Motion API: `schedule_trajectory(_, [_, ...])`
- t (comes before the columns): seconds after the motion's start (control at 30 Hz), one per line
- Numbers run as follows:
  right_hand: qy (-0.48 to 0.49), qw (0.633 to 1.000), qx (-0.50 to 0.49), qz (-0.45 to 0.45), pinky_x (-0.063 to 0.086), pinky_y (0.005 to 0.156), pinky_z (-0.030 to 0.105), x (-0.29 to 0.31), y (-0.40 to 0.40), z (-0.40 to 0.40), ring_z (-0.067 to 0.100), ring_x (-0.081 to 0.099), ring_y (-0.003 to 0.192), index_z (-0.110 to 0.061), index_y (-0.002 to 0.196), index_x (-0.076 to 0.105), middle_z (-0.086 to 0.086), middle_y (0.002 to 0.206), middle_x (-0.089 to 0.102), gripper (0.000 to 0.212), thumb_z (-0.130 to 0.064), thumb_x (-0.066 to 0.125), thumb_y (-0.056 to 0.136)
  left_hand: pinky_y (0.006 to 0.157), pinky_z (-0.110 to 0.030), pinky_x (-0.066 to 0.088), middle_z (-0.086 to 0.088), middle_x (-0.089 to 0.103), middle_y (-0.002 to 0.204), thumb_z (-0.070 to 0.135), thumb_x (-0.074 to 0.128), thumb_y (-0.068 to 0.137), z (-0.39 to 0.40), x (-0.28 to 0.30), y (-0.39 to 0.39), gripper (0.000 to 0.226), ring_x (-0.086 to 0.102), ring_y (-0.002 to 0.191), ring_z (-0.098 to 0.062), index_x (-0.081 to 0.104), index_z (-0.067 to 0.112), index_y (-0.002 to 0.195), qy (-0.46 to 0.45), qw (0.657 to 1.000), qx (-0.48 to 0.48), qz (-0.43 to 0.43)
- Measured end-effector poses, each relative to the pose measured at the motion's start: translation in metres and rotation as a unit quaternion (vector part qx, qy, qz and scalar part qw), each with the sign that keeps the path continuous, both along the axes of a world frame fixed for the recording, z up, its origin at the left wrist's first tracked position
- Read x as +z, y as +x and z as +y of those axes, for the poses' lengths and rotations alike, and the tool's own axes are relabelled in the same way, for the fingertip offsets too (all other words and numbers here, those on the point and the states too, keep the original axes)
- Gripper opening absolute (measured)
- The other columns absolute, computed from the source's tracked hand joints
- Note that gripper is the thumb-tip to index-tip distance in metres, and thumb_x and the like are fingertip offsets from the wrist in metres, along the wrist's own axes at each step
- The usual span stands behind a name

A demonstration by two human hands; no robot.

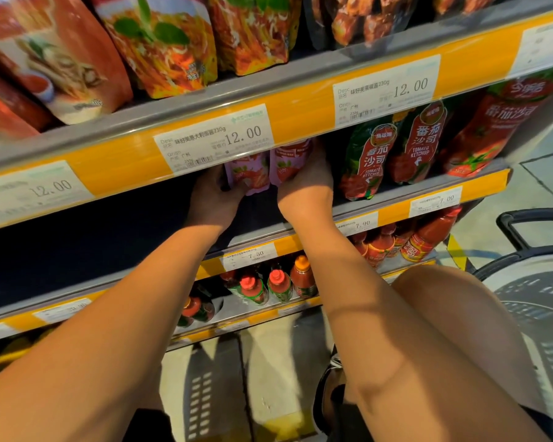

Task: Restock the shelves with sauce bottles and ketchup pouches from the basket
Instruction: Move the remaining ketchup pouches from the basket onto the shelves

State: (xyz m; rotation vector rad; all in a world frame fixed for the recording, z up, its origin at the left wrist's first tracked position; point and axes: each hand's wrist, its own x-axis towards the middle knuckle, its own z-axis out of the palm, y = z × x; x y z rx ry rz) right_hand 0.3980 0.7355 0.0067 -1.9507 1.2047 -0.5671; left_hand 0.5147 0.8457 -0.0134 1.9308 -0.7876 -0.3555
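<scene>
Both hands are in the middle shelf, under the yellow price strip. The left hand grips the left pink pouch by its lower left edge. The right hand is closed around the right pink pouch from its right side. The two pouches stand upright, side by side and touching, near the shelf front; their tops are hidden behind the price strip.

Progress, as a judgement: mid-task, placing step. Just to the right of the pink pouches stand green and red ketchup pouches, already in rows. The stretch of middle shelf to the left of the hands looks dark and unfilled, so more stock probably goes there. The lower shelf holds sauce bottles with red caps, with gaps at its left. The top shelf carries pasta sauce bags.

The basket sits at the far right on the floor; only its handle and rim show, so what remains inside cannot be told.
</scene>
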Motion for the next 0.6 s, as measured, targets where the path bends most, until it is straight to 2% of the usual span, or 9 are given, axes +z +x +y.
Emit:
schedule_trajectory(0.07, [0.001, 0.999, 0.010, 0.035, 0.037, 0.116, 0.033, 0.007, 0.000, 0.001, 0.028, 0.042, 0.142, -0.009, 0.154, 0.028, 0.012, 0.153, 0.043, 0.081, -0.023, 0.072, 0.088, 0.109, -0.043, 0.049, 0.003, 0.066, 0.136, 0.018, 0.075, 0.092, 0.002, 0.002, 0.000, 0.051, 0.061, 0.125, -0.014, 0.058, 0.022, 0.139, 0.008, 1.000, 0.016, 0.006])
schedule_trajectory(0.2, [0.025, 1.000, -0.006, -0.007, 0.044, 0.109, 0.036, 0.020, -0.005, 0.012, 0.031, 0.047, 0.135, -0.007, 0.151, 0.035, 0.015, 0.149, 0.047, 0.069, -0.030, 0.065, 0.093, 0.108, -0.045, 0.049, -0.004, 0.066, 0.136, 0.019, 0.080, 0.088, 0.009, 0.006, 0.000, 0.056, 0.061, 0.126, -0.021, 0.058, 0.016, 0.139, 0.019, 0.998, 0.055, 0.022])
schedule_trajectory(0.27, [0.022, 1.000, 0.016, 0.006, 0.049, 0.098, 0.035, 0.025, -0.009, 0.022, 0.029, 0.050, 0.128, -0.007, 0.148, 0.041, 0.017, 0.146, 0.049, 0.059, -0.030, 0.057, 0.096, 0.106, -0.037, 0.050, -0.004, 0.066, 0.136, 0.017, 0.079, 0.089, 0.017, 0.008, 0.000, 0.053, 0.062, 0.126, -0.021, 0.059, 0.014, 0.138, 0.015, 0.998, 0.054, 0.029])
schedule_trajectory(0.37, [-0.001, 0.998, 0.025, -0.056, 0.043, 0.109, 0.038, 0.034, -0.014, 0.034, 0.032, 0.049, 0.129, -0.007, 0.144, 0.043, 0.017, 0.143, 0.050, 0.055, -0.021, 0.060, 0.094, 0.098, -0.020, 0.044, 0.000, 0.066, 0.137, 0.019, 0.073, 0.095, 0.033, 0.011, 0.000, 0.042, 0.062, 0.125, -0.015, 0.063, 0.017, 0.136, 0.019, 0.998, 0.057, 0.015])
schedule_trajectory(0.4, [0.014, 0.995, 0.012, -0.095, 0.046, 0.105, 0.036, 0.037, -0.017, 0.039, 0.032, 0.054, 0.121, -0.010, 0.135, 0.052, 0.015, 0.133, 0.056, 0.045, -0.016, 0.062, 0.091, 0.098, -0.019, 0.043, 0.001, 0.067, 0.136, 0.019, 0.071, 0.096, 0.038, 0.013, 0.001, 0.040, 0.062, 0.125, -0.014, 0.064, 0.018, 0.136, 0.020, 0.997, 0.068, 0.006])
schedule_trajectory(0.43, [0.040, 0.991, -0.005, -0.127, 0.051, 0.092, 0.033, 0.037, -0.019, 0.041, 0.030, 0.058, 0.105, -0.016, 0.114, 0.061, 0.010, 0.114, 0.064, 0.027, -0.009, 0.062, 0.088, 0.097, -0.016, 0.043, 0.001, 0.068, 0.135, 0.019, 0.070, 0.097, 0.044, 0.015, 0.002, 0.038, 0.063, 0.123, -0.014, 0.066, 0.018, 0.135, 0.018, 0.997, 0.079, -0.001])
schedule_trajectory(0.47, [0.072, 0.986, -0.017, -0.150, 0.050, 0.075, 0.030, 0.037, -0.022, 0.046, 0.027, 0.057, 0.086, -0.021, 0.087, 0.059, 0.004, 0.090, 0.063, 0.018, -0.004, 0.061, 0.083, 0.094, -0.011, 0.043, 0.002, 0.069, 0.133, 0.019, 0.070, 0.097, 0.051, 0.018, 0.003, 0.037, 0.064, 0.122, -0.012, 0.067, 0.018, 0.134, 0.013, 0.996, 0.086, -0.004])
schedule_trajectory(0.5, [0.101, 0.982, -0.020, -0.157, 0.043, 0.062, 0.030, 0.035, -0.022, 0.048, 0.023, 0.051, 0.071, -0.020, 0.069, 0.048, 0.001, 0.073, 0.056, 0.024, -0.001, 0.059, 0.079, 0.093, -0.008, 0.043, 0.003, 0.070, 0.132, 0.019, 0.070, 0.097, 0.058, 0.020, 0.002, 0.036, 0.064, 0.121, -0.011, 0.068, 0.018, 0.133, 0.006, 0.996, 0.085, -0.002])
schedule_trajectory(0.6, [0.131, 0.980, -0.008, -0.153, 0.029, 0.050, 0.028, 0.041, -0.024, 0.067, 0.019, 0.035, 0.054, -0.018, 0.056, 0.035, -0.007, 0.053, 0.039, 0.033, -0.007, 0.061, 0.073, 0.097, -0.015, 0.049, 0.004, 0.070, 0.131, 0.019, 0.070, 0.097, 0.083, 0.026, -0.003, 0.036, 0.065, 0.120, -0.011, 0.068, 0.021, 0.133, -0.014, 0.997, 0.071, 0.001])
